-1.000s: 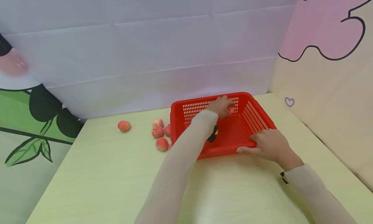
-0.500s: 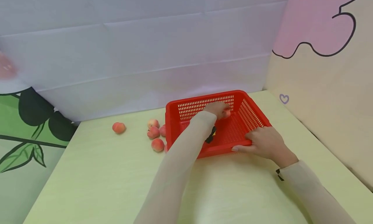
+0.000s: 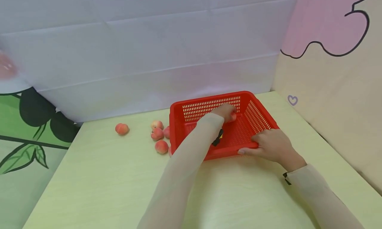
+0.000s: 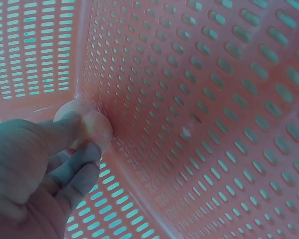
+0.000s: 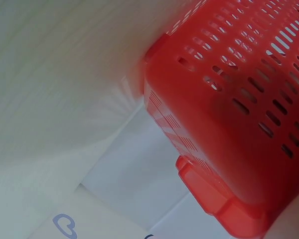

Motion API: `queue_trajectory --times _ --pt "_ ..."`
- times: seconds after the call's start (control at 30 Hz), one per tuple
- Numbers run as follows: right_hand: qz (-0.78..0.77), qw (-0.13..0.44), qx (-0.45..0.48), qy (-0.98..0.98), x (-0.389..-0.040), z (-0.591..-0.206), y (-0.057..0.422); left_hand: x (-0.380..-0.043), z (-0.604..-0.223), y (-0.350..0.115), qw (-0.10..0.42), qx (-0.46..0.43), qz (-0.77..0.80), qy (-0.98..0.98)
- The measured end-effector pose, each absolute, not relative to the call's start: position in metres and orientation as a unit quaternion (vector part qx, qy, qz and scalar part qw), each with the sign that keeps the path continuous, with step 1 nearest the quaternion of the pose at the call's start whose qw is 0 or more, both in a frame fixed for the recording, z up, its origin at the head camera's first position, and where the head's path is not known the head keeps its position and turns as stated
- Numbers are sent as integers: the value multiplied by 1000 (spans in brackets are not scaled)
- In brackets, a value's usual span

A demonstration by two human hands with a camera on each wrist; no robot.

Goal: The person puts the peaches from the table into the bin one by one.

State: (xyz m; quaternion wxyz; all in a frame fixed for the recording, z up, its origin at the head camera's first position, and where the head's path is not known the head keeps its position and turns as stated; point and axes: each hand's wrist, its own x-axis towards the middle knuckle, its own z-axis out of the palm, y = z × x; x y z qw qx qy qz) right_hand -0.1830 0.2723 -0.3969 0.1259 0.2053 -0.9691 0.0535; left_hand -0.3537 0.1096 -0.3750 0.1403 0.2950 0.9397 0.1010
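My left hand [image 3: 223, 111] reaches into the red plastic basket [image 3: 222, 155] and pinches a peach [image 3: 233, 117] low inside it, close to the far wall. In the left wrist view, thumb and fingertips press on the peach [image 4: 98, 128] from two sides, right beside the slotted wall. My right hand [image 3: 273, 144] grips the basket's near right rim, with the thumb along the outside and fingers over the edge. The right wrist view shows the outside of the basket [image 5: 189, 94], with a sliver of the hand at the lower right. My left forearm hides part of the basket's inside.
Several peaches [image 3: 161, 147] lie on the pale table [image 3: 104, 182] by the basket's left side, and a single peach [image 3: 121, 129] sits farther left. A pale cloth wall [image 3: 134, 56] stands behind, and a printed wall [image 3: 331, 89] borders the right.
My left hand has lowered the peach from near the far rim toward the basket floor, still pinching it. My right hand keeps its grip on the rim. The head view has shifted slightly.
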Motion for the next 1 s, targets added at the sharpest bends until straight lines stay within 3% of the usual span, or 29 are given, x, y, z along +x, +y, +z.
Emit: queue_trajectory --times 1.0 --pt "42 123 210 -969 -184 -399 269 -359 -370 106 97 298 42 949"
